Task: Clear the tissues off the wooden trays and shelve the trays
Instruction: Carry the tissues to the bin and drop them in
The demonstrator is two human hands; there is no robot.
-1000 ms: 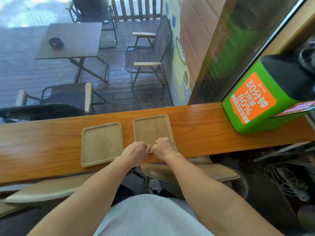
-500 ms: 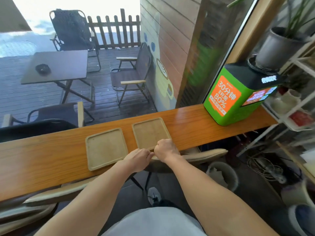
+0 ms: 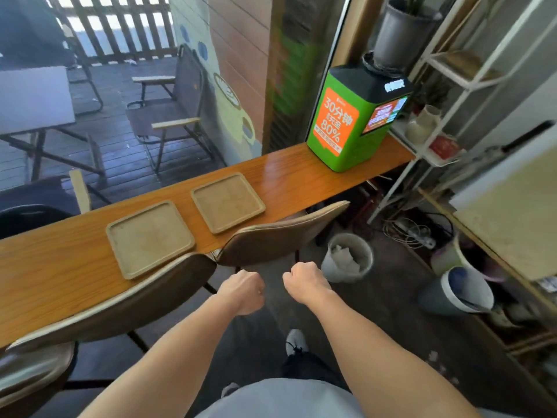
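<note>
A long wooden surface (image 3: 286, 173) runs under the window, and two chairs (image 3: 283, 233) are pushed in against its near edge. A green box (image 3: 346, 128) stands at its right end. Two wooden trays lie side by side on it, apart from each other: the left tray (image 3: 149, 238) nearer, the right tray (image 3: 228, 202) farther, both bare. On the floor to the right a small bin (image 3: 346, 256) holds crumpled white tissues (image 3: 342, 255). The left hand (image 3: 242, 289) and the right hand (image 3: 304, 280) are both curled into fists above the floor, close together, clear of the trays; whether they hold anything cannot be told.
</note>
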